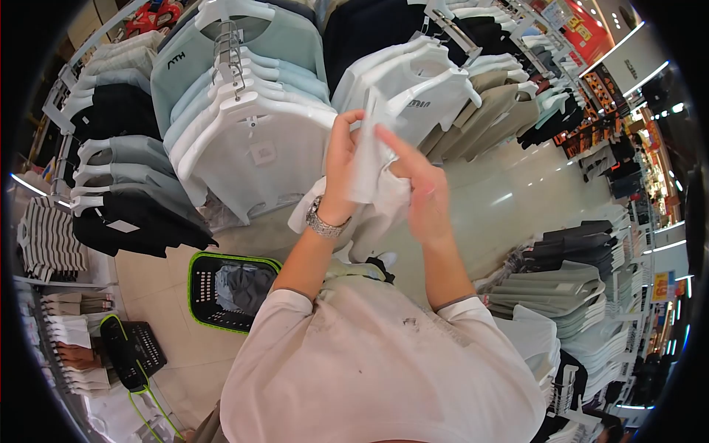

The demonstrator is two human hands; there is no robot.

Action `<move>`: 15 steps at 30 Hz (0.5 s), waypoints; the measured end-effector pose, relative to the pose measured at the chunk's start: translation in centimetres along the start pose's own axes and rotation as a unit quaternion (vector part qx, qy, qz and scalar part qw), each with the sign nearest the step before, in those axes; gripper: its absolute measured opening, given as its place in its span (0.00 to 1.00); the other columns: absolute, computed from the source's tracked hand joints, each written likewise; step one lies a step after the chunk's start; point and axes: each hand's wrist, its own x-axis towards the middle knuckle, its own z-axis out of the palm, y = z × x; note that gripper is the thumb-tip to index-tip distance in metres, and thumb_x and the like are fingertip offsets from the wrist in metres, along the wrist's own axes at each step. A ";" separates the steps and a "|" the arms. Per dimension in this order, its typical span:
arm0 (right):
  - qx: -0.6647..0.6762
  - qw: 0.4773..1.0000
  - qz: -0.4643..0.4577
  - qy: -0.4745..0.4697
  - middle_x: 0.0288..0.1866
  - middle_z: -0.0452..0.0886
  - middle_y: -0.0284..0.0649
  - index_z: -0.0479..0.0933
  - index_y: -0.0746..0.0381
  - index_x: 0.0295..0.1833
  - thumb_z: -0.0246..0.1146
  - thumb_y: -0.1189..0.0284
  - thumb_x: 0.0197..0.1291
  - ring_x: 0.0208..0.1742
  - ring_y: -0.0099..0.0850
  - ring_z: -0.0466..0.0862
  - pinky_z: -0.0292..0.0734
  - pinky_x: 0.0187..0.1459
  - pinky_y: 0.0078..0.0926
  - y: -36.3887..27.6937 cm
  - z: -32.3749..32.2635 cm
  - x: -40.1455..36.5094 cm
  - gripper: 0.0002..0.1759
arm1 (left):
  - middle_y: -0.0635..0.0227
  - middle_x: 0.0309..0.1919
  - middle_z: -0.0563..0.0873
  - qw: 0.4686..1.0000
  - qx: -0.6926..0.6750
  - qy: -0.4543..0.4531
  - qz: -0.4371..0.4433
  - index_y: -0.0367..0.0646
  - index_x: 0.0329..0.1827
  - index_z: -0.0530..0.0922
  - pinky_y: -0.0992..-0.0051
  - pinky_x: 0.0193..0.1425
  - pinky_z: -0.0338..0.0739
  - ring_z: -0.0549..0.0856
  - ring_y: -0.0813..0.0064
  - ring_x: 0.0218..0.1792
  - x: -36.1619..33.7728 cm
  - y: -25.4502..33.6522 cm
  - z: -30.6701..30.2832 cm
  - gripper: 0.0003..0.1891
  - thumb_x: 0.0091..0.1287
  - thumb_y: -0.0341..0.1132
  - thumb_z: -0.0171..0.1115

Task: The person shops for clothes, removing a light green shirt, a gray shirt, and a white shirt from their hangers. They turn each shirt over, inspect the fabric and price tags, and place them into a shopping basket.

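Note:
A white garment (pixel 367 166), folded and bunched, is held up in front of my chest and is partly blurred. My left hand (pixel 342 159), with a metal watch on its wrist, grips its left side, fingers curled behind the cloth. On the other side, my right hand (pixel 425 181) is closed on the cloth, one finger stretched along its upper edge; motion smears this hand slightly. Just beyond both hands, white shirts on white hangers (pixel 436 100) hang from a rack arm. Left of my left hand hangs a white long-sleeved top (pixel 255 159) with a square tag.
A black basket with a green rim (pixel 196 295) stands on the floor at left, holding grey and blue clothes (pixel 244 286). Farther left is another black basket (pixel 133 354) with a green handle. Garment racks surround me; grey shirts (pixel 550 295) hang at right. Tiled floor (pixel 502 192) shows between.

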 end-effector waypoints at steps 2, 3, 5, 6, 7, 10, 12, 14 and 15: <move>-0.046 0.998 -0.002 -0.039 0.26 0.79 0.38 0.71 0.69 0.56 0.55 0.68 0.60 0.28 0.16 0.74 0.67 0.31 0.15 -1.0 0.3 0.4 0.21 | 0.68 0.38 0.79 0.994 0.077 -0.072 0.027 0.39 0.51 0.69 0.81 0.40 0.74 0.78 0.81 0.38 0.0 -1.2 -1.0 0.13 0.67 0.36 0.50; -0.068 0.997 0.005 -0.046 0.25 0.80 0.39 0.72 0.68 0.56 0.55 0.69 0.60 0.28 0.17 0.74 0.67 0.30 0.15 -1.4 0.5 0.6 0.21 | 0.66 0.43 0.77 0.988 0.104 -0.103 0.042 0.38 0.54 0.67 0.78 0.45 0.74 0.77 0.78 0.43 -0.3 -1.7 -1.6 0.17 0.67 0.38 0.48; -0.111 0.992 0.051 -0.006 0.24 0.80 0.39 0.75 0.65 0.53 0.59 0.72 0.56 0.23 0.17 0.73 0.66 0.27 0.17 -1.8 1.4 0.7 0.18 | 0.61 0.51 0.75 0.972 0.154 -0.161 0.077 0.38 0.60 0.64 0.72 0.53 0.72 0.75 0.71 0.53 -0.7 -1.9 -2.4 0.23 0.67 0.44 0.46; -0.145 0.989 0.031 0.004 0.24 0.81 0.39 0.77 0.64 0.50 0.60 0.74 0.53 0.23 0.18 0.73 0.66 0.27 0.17 -1.5 1.4 0.7 0.17 | 0.60 0.53 0.74 0.988 0.043 -0.150 0.013 0.38 0.62 0.63 0.71 0.55 0.71 0.74 0.70 0.54 -1.1 -1.7 -2.5 0.25 0.67 0.46 0.45; -0.179 0.984 0.010 0.015 0.24 0.81 0.39 0.78 0.63 0.48 0.61 0.75 0.51 0.23 0.19 0.73 0.67 0.27 0.18 -0.9 1.2 0.8 0.16 | 0.59 0.55 0.73 0.987 -0.069 -0.137 -0.050 0.38 0.63 0.62 0.70 0.56 0.71 0.74 0.69 0.56 -1.3 -1.5 -2.4 0.27 0.68 0.48 0.43; -0.263 0.963 -0.056 0.023 0.25 0.82 0.36 0.82 0.59 0.42 0.64 0.75 0.47 0.18 0.23 0.73 0.67 0.25 0.20 -0.6 0.6 1.2 0.13 | 0.59 0.57 0.73 0.964 -0.179 -0.111 -0.159 0.37 0.62 0.63 0.67 0.62 0.66 0.73 0.63 0.57 -0.7 0.9 -1.7 0.38 0.61 0.61 0.45; -0.282 0.955 -0.090 0.020 0.27 0.82 0.35 0.82 0.58 0.39 0.65 0.75 0.46 0.16 0.24 0.73 0.67 0.25 0.20 -0.3 -0.1 1.4 0.11 | 0.57 0.56 0.74 0.918 -0.312 -0.137 -0.202 0.34 0.61 0.64 0.68 0.59 0.68 0.74 0.62 0.56 -0.4 0.9 -2.0 0.39 0.60 0.61 0.46; -0.269 0.956 -0.112 0.019 0.27 0.83 0.34 0.83 0.56 0.38 0.66 0.75 0.45 0.17 0.25 0.74 0.67 0.25 0.19 0.9 -0.9 1.1 0.11 | 0.55 0.55 0.75 0.885 -0.371 -0.171 -0.223 0.31 0.61 0.64 0.69 0.57 0.70 0.76 0.63 0.54 0.1 0.5 -3.0 0.37 0.59 0.58 0.46; -0.256 0.961 -0.098 0.024 0.27 0.83 0.34 0.83 0.56 0.38 0.67 0.73 0.43 0.18 0.25 0.74 0.67 0.26 0.19 1.2 -1.1 0.9 0.11 | 0.54 0.54 0.75 0.882 -0.367 -0.194 -0.225 0.30 0.61 0.63 0.70 0.56 0.71 0.76 0.63 0.53 0.2 -0.1 -4.1 0.36 0.60 0.54 0.46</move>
